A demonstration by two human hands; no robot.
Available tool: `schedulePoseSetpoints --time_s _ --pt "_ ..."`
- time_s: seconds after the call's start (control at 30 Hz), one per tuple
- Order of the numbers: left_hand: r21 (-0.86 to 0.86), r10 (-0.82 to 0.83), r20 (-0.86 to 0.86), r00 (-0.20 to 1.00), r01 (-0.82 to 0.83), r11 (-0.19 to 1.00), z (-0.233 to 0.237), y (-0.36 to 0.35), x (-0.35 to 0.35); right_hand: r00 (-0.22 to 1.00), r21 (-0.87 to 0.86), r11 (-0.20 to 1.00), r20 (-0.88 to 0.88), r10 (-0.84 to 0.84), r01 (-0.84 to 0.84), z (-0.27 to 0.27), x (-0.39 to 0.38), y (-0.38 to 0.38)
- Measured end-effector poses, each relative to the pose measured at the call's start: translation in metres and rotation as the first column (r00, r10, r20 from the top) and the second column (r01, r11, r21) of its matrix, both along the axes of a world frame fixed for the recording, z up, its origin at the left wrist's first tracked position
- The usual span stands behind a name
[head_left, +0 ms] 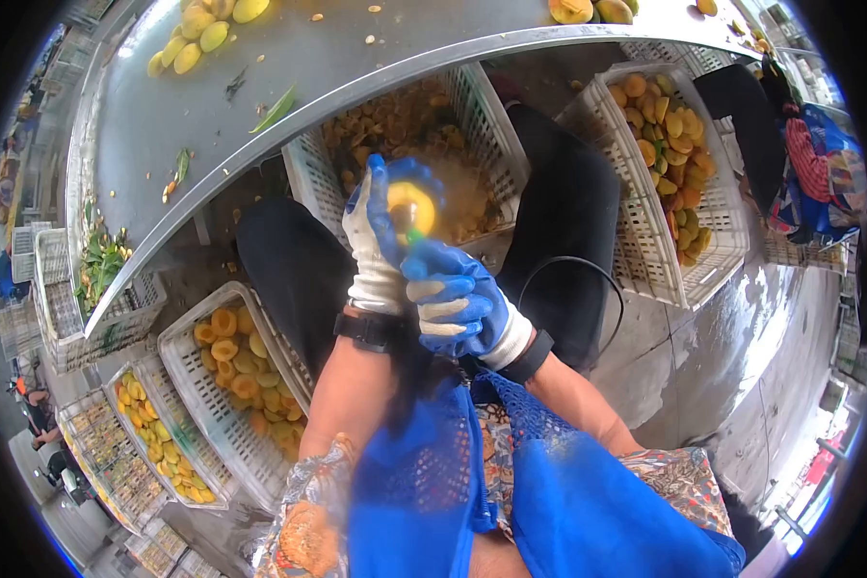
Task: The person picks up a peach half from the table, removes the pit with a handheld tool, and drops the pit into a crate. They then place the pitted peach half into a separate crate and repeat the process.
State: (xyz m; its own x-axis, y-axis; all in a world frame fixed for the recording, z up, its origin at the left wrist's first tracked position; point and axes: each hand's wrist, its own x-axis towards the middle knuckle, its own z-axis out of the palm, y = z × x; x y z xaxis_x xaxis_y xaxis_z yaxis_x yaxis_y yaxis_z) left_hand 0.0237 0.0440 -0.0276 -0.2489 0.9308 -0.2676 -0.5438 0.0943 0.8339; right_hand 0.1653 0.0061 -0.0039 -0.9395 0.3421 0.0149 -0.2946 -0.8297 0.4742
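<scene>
My left hand [383,226], in a white glove with blue coating, is closed around a yellow stone fruit [410,209], perhaps a peach or apricot. The fruit is smeared by motion, and a brownish middle shows in it. Just below, my right hand [456,301] makes a fist in a matching glove. A small tool with a green part [414,236] sticks out of that fist against the fruit; its kind is not clear. Beneath both hands stands a white crate [303,173] holding many brownish-orange scraps or fruit pieces.
A metal table [328,58] curves ahead, with yellow fruits [202,34], leaves and small pits on it. Fruit crates stand right [645,250] and left [188,361] of my knees. A leaf-filled crate [53,299] is at far left. Another person [819,154] sits at far right.
</scene>
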Motion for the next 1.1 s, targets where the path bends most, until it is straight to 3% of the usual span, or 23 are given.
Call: schedulePoseSetpoints --time_s 0.1,0.13,0.17,0.2,0.23,0.27,0.3,0.47,0.5,0.57,0.6,0.63,0.67,0.7,0.73,0.77,0.8,0.87,0.9,0.93,0.97,1.03,1.1 --pt "0.068 0.14 0.0 0.99 -0.14 0.988 -0.027 0.006 -0.014 0.986 0.262 0.964 0.152 -0.074 0.032 0.009 0.016 0.006" --pt "0.035 0.214 -0.013 0.977 -0.213 0.976 -0.014 0.004 -0.019 0.975 0.308 0.95 0.186 -0.12 0.058 0.015 0.022 0.009" --pt "0.035 0.185 0.047 0.982 -0.186 0.982 -0.011 0.002 -0.03 0.926 0.457 0.889 0.339 -0.164 -0.009 0.026 0.028 0.015" --pt "0.053 0.156 -0.06 0.986 -0.153 0.987 0.007 -0.002 -0.035 0.761 0.587 0.776 0.606 -0.232 -0.231 0.03 0.024 0.022" --pt "0.064 0.128 -0.168 0.978 -0.118 0.991 0.025 -0.01 -0.038 0.518 0.605 0.64 0.779 -0.353 -0.473 0.032 0.02 0.027" --pt "0.065 0.126 0.036 0.991 -0.129 0.99 0.031 -0.014 -0.047 0.271 0.576 0.251 0.668 -0.693 -0.778 -0.016 0.014 0.032" --pt "0.088 0.122 0.062 0.991 -0.127 0.988 0.051 -0.019 -0.052 0.209 0.257 -0.164 0.157 -0.965 -0.952 -0.03 0.011 0.027" --pt "0.201 0.396 -0.418 0.818 -0.342 0.918 0.114 -0.091 -0.126 0.205 0.171 -0.159 0.305 -0.93 -0.972 -0.021 0.008 0.023" --pt "0.173 0.476 -0.572 0.668 -0.469 0.866 0.111 -0.111 -0.146 0.213 0.169 -0.173 0.255 -0.943 -0.97 -0.035 0.011 0.019" --pt "0.075 0.456 -0.649 0.609 -0.545 0.835 0.118 -0.154 -0.182 0.175 0.199 -0.12 0.287 -0.942 -0.973 -0.033 0.013 0.02" --pt "-0.066 0.416 -0.684 0.599 -0.619 0.783 0.111 -0.177 -0.206 0.199 0.16 -0.153 0.323 -0.925 -0.975 -0.035 0.017 0.021" --pt "-0.176 0.341 -0.729 0.594 -0.644 0.744 0.092 -0.207 -0.235 0.222 0.121 -0.19 0.359 -0.907 -0.974 -0.04 0.021 0.023" --pt "-0.242 0.027 -0.917 0.397 -0.609 0.755 0.051 -0.254 -0.287 0.244 0.085 -0.229 0.393 -0.887 -0.97 -0.043 0.025 0.028" --pt "-0.322 -0.251 -0.947 0.203 -0.62 0.715 0.059 -0.249 -0.274 0.27 0.105 -0.249 0.361 -0.892 -0.963 -0.042 0.028 0.03" --pt "-0.39 -0.516 -0.857 0.0 -0.654 0.648 0.078 -0.24 -0.251 0.3 0.13 -0.272 0.335 -0.893 -0.954 -0.039 0.03 0.03" --pt "-0.334 -0.548 -0.824 -0.144 -0.658 0.675 0.083 -0.232 -0.248 0.329 0.154 -0.294 0.305 -0.894 -0.943 -0.034 0.029 0.032" --pt "-0.271 -0.569 -0.771 -0.285 -0.662 0.699 0.089 -0.224 -0.244 0.22 0.263 -0.162 0.208 -0.953 -0.951 -0.018 0.021 0.031" --pt "-0.113 -0.201 -0.974 -0.1 -0.556 0.823 0.125 -0.152 -0.222 0.253 0.176 -0.206 0.312 -0.916 -0.963 -0.028 0.022 0.032" --pt "-0.131 -0.188 -0.981 -0.046 -0.557 0.82 0.142 -0.113 -0.217 0.262 0.133 -0.229 0.362 -0.895 -0.964 -0.037 0.024 0.029" --pt "-0.059 -0.036 -0.998 0.055 -0.499 0.865 0.15 -0.075 -0.21 0.299 0.164 -0.258 0.309 -0.903 -0.952 -0.053 0.028 0.023" --pt "-0.005 0.046 -0.991 0.123 -0.387 0.922 0.147 -0.042 -0.222 0.267 0.241 -0.182 0.391 -0.881 -0.953 -0.043 0.025 0.027" --pt "-0.035 -0.011 -0.995 0.097 -0.254 0.967 0.166 0.04 -0.205 0.266 0.314 -0.197 0.192 -0.945 -0.929 -0.035 0.021 0.03" --pt "-0.068 -0.097 -0.986 -0.138 -0.205 0.976 0.173 0.115 -0.192 0.23 0.395 -0.096 0.308 -0.923 -0.914 -0.027 0.021 0.043"
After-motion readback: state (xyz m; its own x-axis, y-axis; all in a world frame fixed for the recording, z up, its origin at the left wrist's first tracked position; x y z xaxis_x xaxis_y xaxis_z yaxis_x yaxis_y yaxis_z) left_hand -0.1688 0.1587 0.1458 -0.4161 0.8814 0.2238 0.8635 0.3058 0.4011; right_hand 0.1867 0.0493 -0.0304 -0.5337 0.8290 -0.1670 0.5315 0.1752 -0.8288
